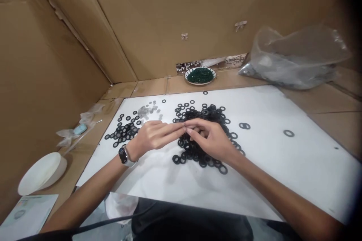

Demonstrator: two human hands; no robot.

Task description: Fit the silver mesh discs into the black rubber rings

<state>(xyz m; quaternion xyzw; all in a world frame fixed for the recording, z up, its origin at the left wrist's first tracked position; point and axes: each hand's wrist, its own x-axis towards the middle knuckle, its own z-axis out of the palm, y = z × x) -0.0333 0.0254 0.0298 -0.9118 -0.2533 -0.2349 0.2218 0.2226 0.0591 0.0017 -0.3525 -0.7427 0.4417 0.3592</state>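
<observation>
My left hand [157, 134], with a watch [123, 155] on its wrist, reaches in from the left over the white tabletop. My right hand [216, 139] comes from the right, its thumb and fingers curled together. The fingertips of both hands meet above a large pile of black rings [195, 152]. Whatever is pinched between them is too small and hidden to make out. Left of my left hand lies a smaller heap of black rings with grey centres [124, 131]. Behind that heap, small grey discs [147, 110] are scattered.
A patterned plate [187, 80] of dark green pieces stands at the back. To its right is a clear plastic bag [296, 58]. A white bowl [42, 173] and a printed sheet [31, 214] lie at left. Cardboard walls [158, 19] enclose the table; loose rings [289, 133] lie right.
</observation>
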